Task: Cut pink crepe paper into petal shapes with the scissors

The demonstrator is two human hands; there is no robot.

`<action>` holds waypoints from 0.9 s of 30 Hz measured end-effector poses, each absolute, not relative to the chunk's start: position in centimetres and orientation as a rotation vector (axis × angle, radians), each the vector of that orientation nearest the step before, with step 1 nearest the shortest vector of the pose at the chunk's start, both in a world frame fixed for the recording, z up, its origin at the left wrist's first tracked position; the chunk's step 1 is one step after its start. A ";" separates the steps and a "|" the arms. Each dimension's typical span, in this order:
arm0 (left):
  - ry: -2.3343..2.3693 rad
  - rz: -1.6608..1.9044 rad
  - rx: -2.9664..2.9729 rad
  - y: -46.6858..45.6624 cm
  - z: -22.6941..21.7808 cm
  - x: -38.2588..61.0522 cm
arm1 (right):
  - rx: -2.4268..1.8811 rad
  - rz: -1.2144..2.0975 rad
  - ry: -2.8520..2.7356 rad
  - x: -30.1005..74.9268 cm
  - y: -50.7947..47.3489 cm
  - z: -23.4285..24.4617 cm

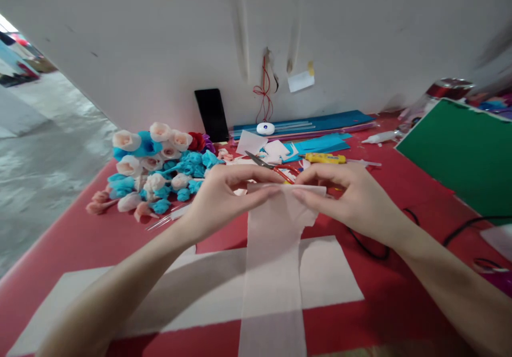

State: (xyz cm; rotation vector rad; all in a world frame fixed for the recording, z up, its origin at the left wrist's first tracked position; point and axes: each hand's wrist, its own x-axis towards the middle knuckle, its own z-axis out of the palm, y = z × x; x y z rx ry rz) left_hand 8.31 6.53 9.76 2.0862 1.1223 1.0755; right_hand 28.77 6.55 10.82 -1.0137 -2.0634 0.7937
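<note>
Between both hands a strip of thin white crepe paper (272, 272) hangs down toward me, its top edge folded over. My left hand (232, 189) pinches that edge from the left, thumb below and fingers behind. On the right, my right hand (344, 192) pinches the same edge close to the other thumb. Beneath the hanging strip, a wider white paper strip (192, 287) lies across the red table (384, 319). Scissors with orange handles (286, 173) lie just behind the fingertips, partly hidden by the hands.
Paper flowers (160, 170) in white, blue and pink are piled at the left. A black phone (212, 114) leans on the wall. Blue paper (316, 145), a yellow glue gun (325, 157) and a glue bottle (380, 137) lie behind. A green board (460, 154) stands right, near a black cable (372, 253).
</note>
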 end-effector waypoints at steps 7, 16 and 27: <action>1.230 1.211 1.916 6.8 10.3 7.8 | -1.023 0.745 -2.053 29.1 6.6 11.0; 0.802 1.010 1.579 8.8 8.3 7.9 | -1.030 0.800 -1.873 30.1 7.4 10.9; 1.134 0.747 1.530 7.6 7.8 9.4 | -1.087 0.884 -1.700 30.4 8.2 11.0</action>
